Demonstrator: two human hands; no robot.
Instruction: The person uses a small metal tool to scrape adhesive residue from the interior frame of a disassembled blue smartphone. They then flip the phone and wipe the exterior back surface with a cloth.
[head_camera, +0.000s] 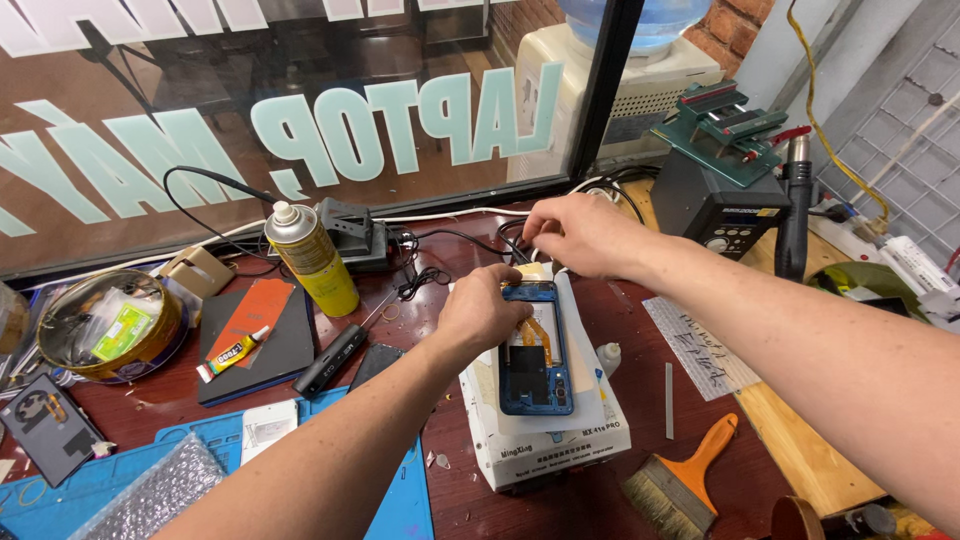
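Currently left hand (482, 312) presses flat on the top end of the blue phone (530, 350), fingers curled together. Right hand (578, 235) sits just beyond that end; grip cannot be told. Phone lies open on white box (545, 440). Brush (680, 480) lies near the box; yellow can (312, 258) well apart.

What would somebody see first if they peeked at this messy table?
First, the two hands in the middle: the left hand presses on an opened blue phone lying on a white box-shaped machine, while the right hand reaches just behind the phone's top end. Next, the yellow spray can standing to the left, and the orange-handled brush lying at the front right.
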